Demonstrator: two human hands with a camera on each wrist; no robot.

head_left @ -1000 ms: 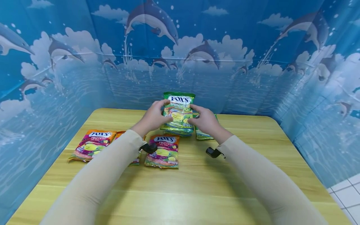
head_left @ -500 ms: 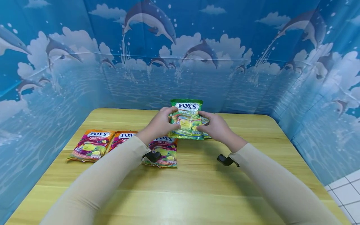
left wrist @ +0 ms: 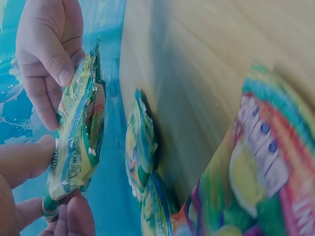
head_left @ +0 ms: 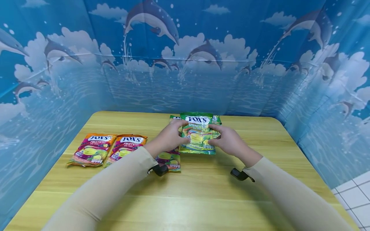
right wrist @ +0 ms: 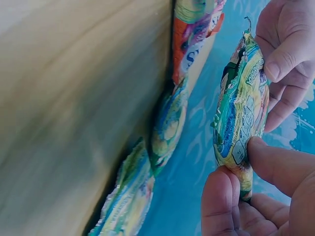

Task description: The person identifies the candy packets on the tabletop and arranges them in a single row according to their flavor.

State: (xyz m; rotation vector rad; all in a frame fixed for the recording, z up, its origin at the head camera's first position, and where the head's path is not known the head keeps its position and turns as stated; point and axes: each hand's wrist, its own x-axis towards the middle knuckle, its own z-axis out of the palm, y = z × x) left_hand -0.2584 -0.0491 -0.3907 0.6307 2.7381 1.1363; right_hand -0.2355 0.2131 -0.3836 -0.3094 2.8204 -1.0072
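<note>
Both hands hold one green Fox's Spring Tea candy bag (head_left: 198, 138), raised off the table with its printed front toward me. My left hand (head_left: 171, 136) pinches its left side, and my right hand (head_left: 232, 142) grips the right side. In the right wrist view the bag (right wrist: 241, 105) hangs apart from the tabletop, thumbs on its front. Behind it lie two more green candy bags, one (head_left: 175, 117) to the left and one (head_left: 216, 120) to the right, both mostly hidden.
Left of the hands, orange-and-purple Fox's Fruits bags lie in a row: one (head_left: 93, 150) at far left, another (head_left: 128, 144) beside it, and a third (head_left: 170, 159) partly under the left hand. The wooden table (head_left: 196, 199) meets a dolphin-print curtain (head_left: 185, 86) behind.
Both hands have brought the green candy bag rightward and lower, nearer to me. The two green bags behind it now show on either side. The Fruits bags have stayed put.
</note>
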